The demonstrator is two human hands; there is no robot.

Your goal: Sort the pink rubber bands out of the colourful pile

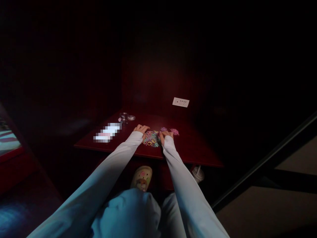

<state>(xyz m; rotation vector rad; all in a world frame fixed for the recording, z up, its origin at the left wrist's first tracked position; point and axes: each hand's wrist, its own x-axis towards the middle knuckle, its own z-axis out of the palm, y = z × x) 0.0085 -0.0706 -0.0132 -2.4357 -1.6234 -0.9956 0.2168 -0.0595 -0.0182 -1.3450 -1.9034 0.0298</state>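
A pile of small, colourful elastic hair ties in yellow, mint, pink and purple lies near the front edge of the dark red table. At its left side is my left hand, fingers stretched out over the pile's edge. My right hand reaches in from the opposite side, its fingers apart and touching the hair ties at the right. Just beyond that hand lie a pink bunch and a purple bunch of what look like thin elastics. The fingertips of both hands are partly lost against the pile.
Clear round containers stand at the table's back left, with a blurred-out bright rectangle in front. A white socket plate is on the back wall. Below the tabletop are a lidded cup with a straw and a decorated clog.
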